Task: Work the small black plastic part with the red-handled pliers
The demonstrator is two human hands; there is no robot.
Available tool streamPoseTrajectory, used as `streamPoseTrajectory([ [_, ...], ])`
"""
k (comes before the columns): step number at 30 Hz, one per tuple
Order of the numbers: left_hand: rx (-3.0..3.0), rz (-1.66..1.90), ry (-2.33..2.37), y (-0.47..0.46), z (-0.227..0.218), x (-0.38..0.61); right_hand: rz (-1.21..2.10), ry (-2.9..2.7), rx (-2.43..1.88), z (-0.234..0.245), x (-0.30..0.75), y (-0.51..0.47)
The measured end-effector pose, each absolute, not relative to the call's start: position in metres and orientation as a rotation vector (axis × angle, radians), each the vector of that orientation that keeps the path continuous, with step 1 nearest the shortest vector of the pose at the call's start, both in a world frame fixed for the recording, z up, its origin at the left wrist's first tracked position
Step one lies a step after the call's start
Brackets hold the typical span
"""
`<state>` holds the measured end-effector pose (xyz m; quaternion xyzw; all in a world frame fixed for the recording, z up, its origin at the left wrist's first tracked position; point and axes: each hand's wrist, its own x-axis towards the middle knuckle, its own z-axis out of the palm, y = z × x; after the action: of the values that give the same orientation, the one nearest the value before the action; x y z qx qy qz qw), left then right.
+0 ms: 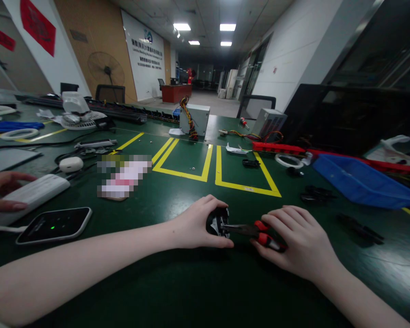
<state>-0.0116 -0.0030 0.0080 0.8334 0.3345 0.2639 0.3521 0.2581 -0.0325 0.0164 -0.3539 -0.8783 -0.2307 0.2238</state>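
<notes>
My left hand is closed around a small black part with pale patches, pressing it to the green table. My right hand grips the red handles of a pair of pliers. The dark jaws of the pliers point left and reach into the black part. Both hands rest on the table near its front edge.
Another person's hand rests on a white device at far left, beside a phone. A blue tray lies at right with loose black parts near it. Grey power supply boxes, cables and yellow floor-tape lines lie further back.
</notes>
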Motion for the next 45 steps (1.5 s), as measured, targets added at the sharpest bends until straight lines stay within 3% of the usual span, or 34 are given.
streamPoseTrajectory([
  [31,2.207,0.65,0.841,-0.0044,0.0062,-0.0117,-0.451,-2.489,-1.076,0.0168,0.2569,-0.0344],
  [45,2.277,0.594,0.832,-0.0027,0.0049,-0.012,-0.519,-2.468,-1.045,0.0166,0.2581,-0.0343],
])
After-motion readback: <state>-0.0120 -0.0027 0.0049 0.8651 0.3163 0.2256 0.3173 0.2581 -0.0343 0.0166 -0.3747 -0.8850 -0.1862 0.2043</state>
